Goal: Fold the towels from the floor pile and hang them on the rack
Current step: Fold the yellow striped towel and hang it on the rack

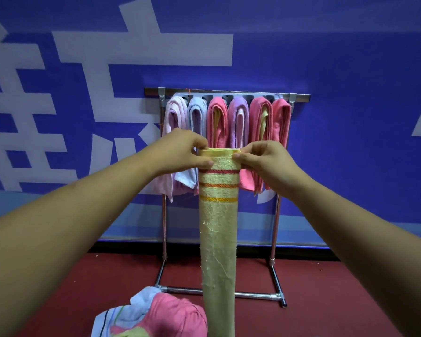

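Pinching the top hem of the yellow towel [218,227] at its two corners, the left hand [180,152] and right hand [265,161] each had thumb and curled fingers closed on the cloth. It hung straight down between them as a narrow folded strip, in front of the rack [229,92] with its hung towels [229,122], and the floor pile [153,314] lay beside its lower end.
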{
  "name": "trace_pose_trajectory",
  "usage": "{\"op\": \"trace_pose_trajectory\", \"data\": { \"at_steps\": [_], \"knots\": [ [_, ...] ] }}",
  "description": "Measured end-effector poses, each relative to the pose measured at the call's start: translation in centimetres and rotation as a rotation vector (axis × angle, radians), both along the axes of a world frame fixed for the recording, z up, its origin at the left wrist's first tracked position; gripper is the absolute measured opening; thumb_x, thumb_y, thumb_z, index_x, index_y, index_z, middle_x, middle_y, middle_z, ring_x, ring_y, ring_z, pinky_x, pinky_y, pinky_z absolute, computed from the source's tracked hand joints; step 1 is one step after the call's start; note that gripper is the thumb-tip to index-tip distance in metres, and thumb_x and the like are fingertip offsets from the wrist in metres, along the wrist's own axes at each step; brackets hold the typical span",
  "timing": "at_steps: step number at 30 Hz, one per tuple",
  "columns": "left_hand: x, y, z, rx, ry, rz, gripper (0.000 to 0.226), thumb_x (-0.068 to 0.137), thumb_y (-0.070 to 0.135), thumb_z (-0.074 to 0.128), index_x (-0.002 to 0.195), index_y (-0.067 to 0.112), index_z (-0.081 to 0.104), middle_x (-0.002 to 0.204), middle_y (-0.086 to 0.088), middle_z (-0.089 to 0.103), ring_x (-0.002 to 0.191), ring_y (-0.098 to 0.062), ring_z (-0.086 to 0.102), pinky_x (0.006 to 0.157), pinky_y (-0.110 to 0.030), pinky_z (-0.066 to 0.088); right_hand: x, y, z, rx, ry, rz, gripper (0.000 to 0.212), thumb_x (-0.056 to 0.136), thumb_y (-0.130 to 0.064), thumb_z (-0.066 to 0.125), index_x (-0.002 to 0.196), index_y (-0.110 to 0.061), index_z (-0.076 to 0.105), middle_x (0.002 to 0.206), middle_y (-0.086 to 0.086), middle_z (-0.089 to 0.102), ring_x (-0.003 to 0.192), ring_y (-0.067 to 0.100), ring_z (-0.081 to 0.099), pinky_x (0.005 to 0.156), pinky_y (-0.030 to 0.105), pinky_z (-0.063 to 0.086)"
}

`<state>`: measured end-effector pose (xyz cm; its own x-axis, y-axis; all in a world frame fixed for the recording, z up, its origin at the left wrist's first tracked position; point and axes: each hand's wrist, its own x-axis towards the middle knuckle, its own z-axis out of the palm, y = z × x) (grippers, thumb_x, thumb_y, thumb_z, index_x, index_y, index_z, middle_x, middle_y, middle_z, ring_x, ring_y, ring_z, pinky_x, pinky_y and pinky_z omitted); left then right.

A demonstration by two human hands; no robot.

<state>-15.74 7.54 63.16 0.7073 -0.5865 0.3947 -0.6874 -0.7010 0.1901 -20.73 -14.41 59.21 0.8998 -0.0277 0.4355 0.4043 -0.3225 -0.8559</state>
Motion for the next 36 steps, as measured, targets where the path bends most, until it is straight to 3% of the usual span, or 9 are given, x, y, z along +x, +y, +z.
{"op": "trace_pose_trajectory", "data": {
  "at_steps": [3, 8, 11, 17, 19, 23, 26, 32, 36],
  "knots": [
    [-0.1, -0.4, -0.7, -0.208, 0.029, 0.001, 0.029, 0.085, 0.036, 0.074, 0.077, 0.011, 0.062, 0.068, 0.001, 0.058, 0.064, -0.010, 0.053, 0.058, -0.025, 0.041, 0.3, 0.3, -0.1, 0.042, -0.022, -0.044, 0.022, 0.094, -0.012, 0.070, 0.093, 0.009, 0.069, 0.094, 0.028, 0.072, 0.081, 0.024, 0.069, 0.091, 0.045, 0.057],
    [-0.1, -0.9, -1.0, -0.590, 0.329, -0.110, 0.019, 0.086, 0.018, 0.074, 0.085, 0.007, 0.059, 0.080, -0.007, 0.065, 0.077, -0.016, 0.067, 0.067, -0.029, 0.059, 0.8, 0.7, 0.5, 0.104, -0.039, -0.087, 0.018, 0.094, -0.018, 0.070, 0.089, 0.000, 0.068, 0.080, 0.009, 0.070, 0.076, 0.017, 0.065, 0.085, 0.044, 0.057],
    [-0.3, -1.3, -0.9, -0.653, 0.315, -0.116, 0.016, 0.086, 0.015, 0.074, 0.087, 0.011, 0.058, 0.084, -0.008, 0.065, 0.077, -0.015, 0.065, 0.070, -0.030, 0.059, 1.1, 1.2, 0.9, 0.207, -0.037, -0.048, 0.015, 0.096, -0.014, 0.067, 0.083, -0.005, 0.065, 0.083, 0.014, 0.067, 0.081, 0.028, 0.063, 0.089, 0.052, 0.055],
    [0.0, -2.4, -0.6, -0.794, 0.442, -0.080, 0.033, 0.085, 0.021, 0.076, 0.113, 0.014, 0.060, 0.101, -0.007, 0.072, 0.093, -0.020, 0.071, 0.083, -0.035, 0.059, 1.3, 2.1, 1.9, 0.307, -0.055, -0.049, 0.022, 0.095, -0.007, 0.065, 0.075, -0.011, 0.057, 0.071, 0.010, 0.054, 0.066, 0.023, 0.051, 0.063, 0.031, 0.046],
    [0.0, -2.4, -0.6, -0.745, 0.466, -0.103, 0.026, 0.085, 0.028, 0.076, 0.104, 0.011, 0.069, 0.099, -0.010, 0.075, 0.093, -0.022, 0.072, 0.088, -0.040, 0.058, 1.5, 2.1, 1.9, 0.299, -0.067, -0.056, 0.021, 0.094, -0.005, 0.065, 0.076, -0.011, 0.057, 0.066, 0.002, 0.054, 0.060, 0.013, 0.051, 0.054, 0.024, 0.045],
    [-0.1, -2.6, -0.6, -0.795, 0.380, -0.120, 0.022, 0.088, 0.028, 0.073, 0.093, 0.006, 0.071, 0.089, -0.014, 0.072, 0.079, -0.017, 0.069, 0.079, -0.037, 0.058, 1.4, 2.2, 1.3, 0.446, -0.059, 0.047, 0.008, 0.094, -0.005, 0.067, 0.096, -0.003, 0.060, 0.086, 0.012, 0.066, 0.084, 0.027, 0.067, 0.079, 0.042, 0.060],
    [0.2, -2.6, -0.3, -0.869, 0.399, -0.138, 0.014, 0.088, 0.025, 0.073, 0.089, 0.010, 0.071, 0.083, -0.007, 0.071, 0.078, -0.018, 0.068, 0.077, -0.036, 0.056, 1.4, 2.3, -0.1, 0.432, 0.108, 0.181, 0.034, 0.095, -0.013, 0.066, 0.121, 0.009, 0.060, 0.102, 0.020, 0.069, 0.096, 0.037, 0.064, 0.088, 0.049, 0.053],
    [0.9, -1.9, -0.5, -0.907, 0.441, -0.018, 0.029, 0.086, 0.022, 0.073, 0.102, -0.002, 0.070, 0.099, -0.020, 0.073, 0.092, -0.034, 0.072, 0.084, -0.048, 0.058, 1.3, 1.7, -2.7, 0.380, 0.205, 0.195, 0.028, 0.096, -0.009, 0.063, 0.115, 0.012, 0.064, 0.104, 0.019, 0.070, 0.098, 0.030, 0.066, 0.096, 0.046, 0.054],
    [1.6, -1.9, -1.3, -1.047, 0.566, 0.040, 0.019, 0.088, 0.015, 0.071, 0.102, 0.001, 0.070, 0.086, -0.010, 0.074, 0.078, -0.023, 0.072, 0.065, -0.030, 0.061, 1.5, 2.4, -2.4, 0.418, 0.165, 0.151, 0.014, 0.095, -0.009, 0.065, 0.101, 0.003, 0.068, 0.089, 0.015, 0.068, 0.088, 0.030, 0.060, 0.085, 0.047, 0.055]
  ]
}}
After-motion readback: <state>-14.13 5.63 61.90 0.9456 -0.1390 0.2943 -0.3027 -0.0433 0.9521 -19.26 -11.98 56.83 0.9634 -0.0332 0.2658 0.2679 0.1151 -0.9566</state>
